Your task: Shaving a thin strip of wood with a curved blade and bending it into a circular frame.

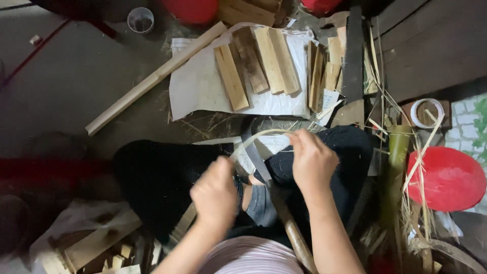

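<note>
My left hand (215, 195) and my right hand (310, 160) each grip an end of a thin pale bamboo strip (264, 134), which arches between them above my lap. A big knife with a dark blade (255, 155) and a wooden handle (294, 234) lies pinned against my leg, edge up under the strip. The strip bends over the blade between both hands. My knees in dark trousers (162, 177) frame the hands.
Cut bamboo slats (256, 63) lie on a white sheet (198, 83) ahead, with a long pale stick (154, 78) to their left. A saw (353, 53), a green bamboo pole (395, 167), a red lid (449, 178), a tape roll (427, 112) and loose shavings crowd the right.
</note>
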